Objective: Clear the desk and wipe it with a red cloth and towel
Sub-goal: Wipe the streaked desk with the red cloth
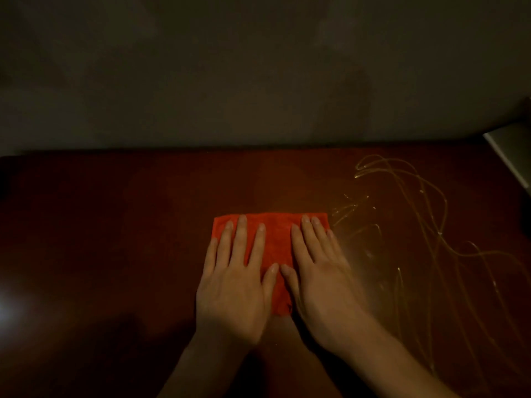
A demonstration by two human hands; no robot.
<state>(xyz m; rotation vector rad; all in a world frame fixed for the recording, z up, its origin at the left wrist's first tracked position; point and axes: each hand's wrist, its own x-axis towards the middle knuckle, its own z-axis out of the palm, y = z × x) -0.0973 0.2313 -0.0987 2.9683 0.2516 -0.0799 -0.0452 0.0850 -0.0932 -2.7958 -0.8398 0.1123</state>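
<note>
Now both hands, left (pixel 234 285) and right (pixel 319 282), press flat, straight-fingered, on the cloth (pixel 273 239) mid-counter (pixel 115 225); smears (pixel 402 225) lie toward the right edge.

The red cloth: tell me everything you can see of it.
The red cloth is orange-red, soft-looking fabric, seemingly folded into a rough rectangle. It lies flat on the dark brown wooden desk, near the middle. The left hand and right hand press on it side by side with straight, spread fingers, covering most of its near part. Shiny wet streaks lie just right of it.
</note>
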